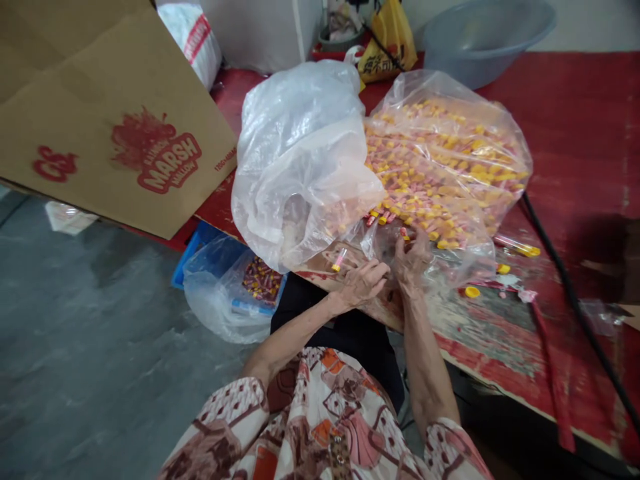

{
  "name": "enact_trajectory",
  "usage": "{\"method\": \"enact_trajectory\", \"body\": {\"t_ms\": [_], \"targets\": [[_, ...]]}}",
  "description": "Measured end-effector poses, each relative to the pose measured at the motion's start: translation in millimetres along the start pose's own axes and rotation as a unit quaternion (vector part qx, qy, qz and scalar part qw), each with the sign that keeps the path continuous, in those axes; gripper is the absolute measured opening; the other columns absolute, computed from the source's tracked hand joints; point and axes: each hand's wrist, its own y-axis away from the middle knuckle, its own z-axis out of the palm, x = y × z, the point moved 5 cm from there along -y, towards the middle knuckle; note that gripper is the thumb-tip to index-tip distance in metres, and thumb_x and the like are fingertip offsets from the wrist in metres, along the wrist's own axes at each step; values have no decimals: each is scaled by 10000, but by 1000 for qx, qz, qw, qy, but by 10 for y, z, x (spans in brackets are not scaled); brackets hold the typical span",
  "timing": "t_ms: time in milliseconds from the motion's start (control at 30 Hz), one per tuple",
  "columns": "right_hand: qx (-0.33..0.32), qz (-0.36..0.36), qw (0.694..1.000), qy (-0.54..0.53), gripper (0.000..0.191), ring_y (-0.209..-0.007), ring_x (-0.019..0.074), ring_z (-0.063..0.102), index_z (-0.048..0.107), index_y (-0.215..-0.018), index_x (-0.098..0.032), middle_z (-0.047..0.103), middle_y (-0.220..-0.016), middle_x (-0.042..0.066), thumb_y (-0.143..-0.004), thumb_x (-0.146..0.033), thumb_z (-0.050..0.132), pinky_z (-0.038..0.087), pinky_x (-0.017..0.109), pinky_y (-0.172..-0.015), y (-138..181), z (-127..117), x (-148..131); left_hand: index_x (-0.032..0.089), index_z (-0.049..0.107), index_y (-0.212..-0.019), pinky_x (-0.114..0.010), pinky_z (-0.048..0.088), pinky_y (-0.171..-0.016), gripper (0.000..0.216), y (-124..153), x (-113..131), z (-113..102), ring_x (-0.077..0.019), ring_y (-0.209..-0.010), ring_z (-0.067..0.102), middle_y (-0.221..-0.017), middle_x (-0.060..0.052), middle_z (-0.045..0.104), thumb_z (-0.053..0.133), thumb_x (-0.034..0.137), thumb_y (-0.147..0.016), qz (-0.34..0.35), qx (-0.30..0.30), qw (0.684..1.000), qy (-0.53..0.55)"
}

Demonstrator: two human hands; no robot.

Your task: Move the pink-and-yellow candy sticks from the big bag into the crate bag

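Note:
A big clear plastic bag (450,153) full of small pink-and-yellow capped tubes lies on the worn red table (575,133). My left hand (361,283) rests at the bag's open mouth, fingers curled around one small tube (339,260) with a yellow cap. My right hand (413,257) is beside it, fingers bent and pinching among the tubes at the bag's edge. A crumpled empty-looking plastic bag (300,160) bulges just left of the full one.
A brown MARSH cardboard box (115,127) leans at the left. On the floor a blue crate (200,243) lined with plastic holds more tubes (260,280). Loose yellow caps (473,291), a black cable (575,293), a grey basin (485,37) and a yellow bag (387,43) are around.

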Motion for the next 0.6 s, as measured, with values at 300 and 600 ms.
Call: {"method": "enact_trajectory", "body": {"t_ms": [300, 600], "targets": [[-17, -43, 999, 1, 400, -1123, 350, 691, 785, -1246, -189, 748, -1293, 207, -1040, -383, 502, 588, 503, -1014, 233, -38, 73, 214, 746, -1225, -386, 724, -959, 157, 13, -46, -68, -250, -1033, 840, -1264, -112, 836, 717, 156, -1082, -33, 39, 996, 68], [-17, -24, 999, -43, 374, -1228, 380, 684, 793, -1248, -204, 736, -1300, 204, -1041, -353, 519, 564, 578, -1120, 217, -31, 95, 253, 781, -1231, -463, 744, -1053, 237, -31, -40, -82, -311, -1137, 840, -1292, -113, 845, 666, 131, -1064, -61, 43, 995, 59]]}}
